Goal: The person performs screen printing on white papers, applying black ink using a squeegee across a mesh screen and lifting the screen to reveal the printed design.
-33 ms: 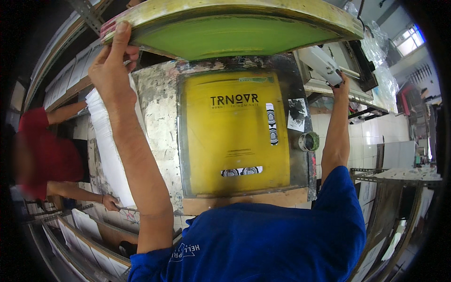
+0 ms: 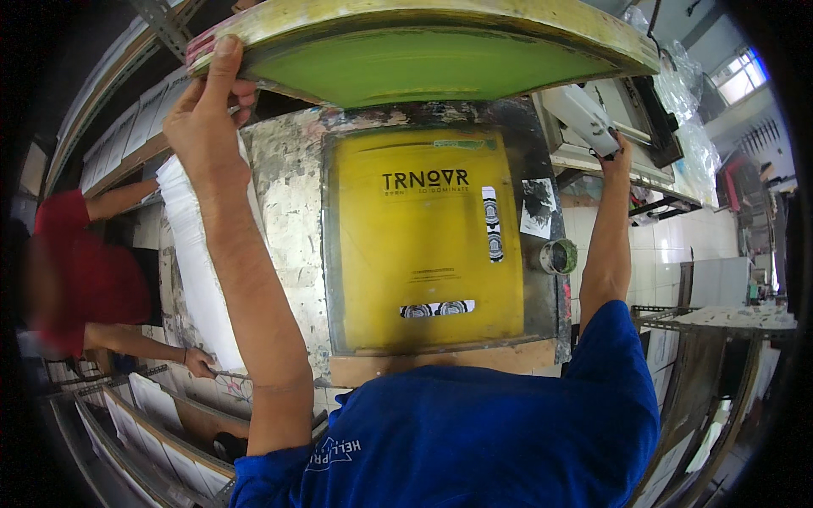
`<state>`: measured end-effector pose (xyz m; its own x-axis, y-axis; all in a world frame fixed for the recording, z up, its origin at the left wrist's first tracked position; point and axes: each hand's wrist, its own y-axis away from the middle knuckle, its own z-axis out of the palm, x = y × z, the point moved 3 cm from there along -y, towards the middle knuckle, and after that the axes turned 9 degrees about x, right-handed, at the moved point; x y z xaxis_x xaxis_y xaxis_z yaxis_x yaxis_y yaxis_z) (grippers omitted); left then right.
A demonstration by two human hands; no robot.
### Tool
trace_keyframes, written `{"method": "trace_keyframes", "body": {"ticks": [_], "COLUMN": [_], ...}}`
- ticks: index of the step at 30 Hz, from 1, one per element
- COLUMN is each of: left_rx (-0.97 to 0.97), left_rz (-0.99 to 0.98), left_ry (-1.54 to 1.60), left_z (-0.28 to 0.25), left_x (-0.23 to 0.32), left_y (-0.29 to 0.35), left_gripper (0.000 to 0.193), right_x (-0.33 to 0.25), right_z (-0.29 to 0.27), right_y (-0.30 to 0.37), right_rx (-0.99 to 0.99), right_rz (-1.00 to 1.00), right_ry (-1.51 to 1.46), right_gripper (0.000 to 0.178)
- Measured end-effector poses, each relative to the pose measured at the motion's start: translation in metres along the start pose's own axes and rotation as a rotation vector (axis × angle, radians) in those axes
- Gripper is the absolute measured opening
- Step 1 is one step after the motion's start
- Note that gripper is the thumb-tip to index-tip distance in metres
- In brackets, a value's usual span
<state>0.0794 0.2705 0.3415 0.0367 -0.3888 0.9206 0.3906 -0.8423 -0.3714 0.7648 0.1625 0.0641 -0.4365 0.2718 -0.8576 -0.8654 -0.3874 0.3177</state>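
Observation:
My left hand (image 2: pixel 207 135) is closed on the left corner of a screen-printing frame (image 2: pixel 440 25), thumb on its rim. The frame is tilted up, its green mesh (image 2: pixel 432 68) facing me. Below it, a yellow sheet (image 2: pixel 381 254) with black print lies flat on a dark board (image 2: pixel 542 296). Two white strips with black patterns, one upright (image 2: pixel 492 224) and one level (image 2: pixel 437 309), lie on the sheet. At the far right, my right hand (image 2: pixel 621 151) grips the lower end of a long pale grey bar-like object (image 2: pixel 577 117); its exact kind is unclear.
A small round tub (image 2: pixel 558 256) and an ink-smeared paper (image 2: pixel 537 207) sit on the board's right side. At left, a co-worker in a red shirt (image 2: pixel 93 262) has hands by a long white bundle (image 2: pixel 203 271). Metal racks (image 2: pixel 161 423) stand at lower left.

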Motion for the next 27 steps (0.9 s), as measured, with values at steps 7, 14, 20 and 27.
{"method": "trace_keyframes", "body": {"ticks": [7, 14, 20, 27], "left_rx": [0.013, -0.026, -0.031, -0.006], "left_rz": [0.027, 0.011, 0.021, 0.034], "left_ry": [0.021, -0.075, -0.061, -0.067], "left_z": [-0.001, -0.007, -0.014, -0.013], "left_x": [0.004, -0.002, -0.011, -0.009], "left_y": [0.008, 0.002, -0.003, 0.0], "left_gripper": [0.041, 0.051, 0.05, 0.049], "right_x": [-0.042, -0.005, -0.007, -0.015], "right_z": [0.056, 0.162, 0.193, 0.181], "right_y": [0.072, 0.125, 0.093, 0.088], "right_rx": [0.402, -0.038, -0.398, -0.28], "right_rz": [-0.778, -1.299, -1.752, -1.452], "right_ry": [0.812, 1.318, 1.228, 1.246], "right_gripper": [0.054, 0.047, 0.03, 0.035]}}
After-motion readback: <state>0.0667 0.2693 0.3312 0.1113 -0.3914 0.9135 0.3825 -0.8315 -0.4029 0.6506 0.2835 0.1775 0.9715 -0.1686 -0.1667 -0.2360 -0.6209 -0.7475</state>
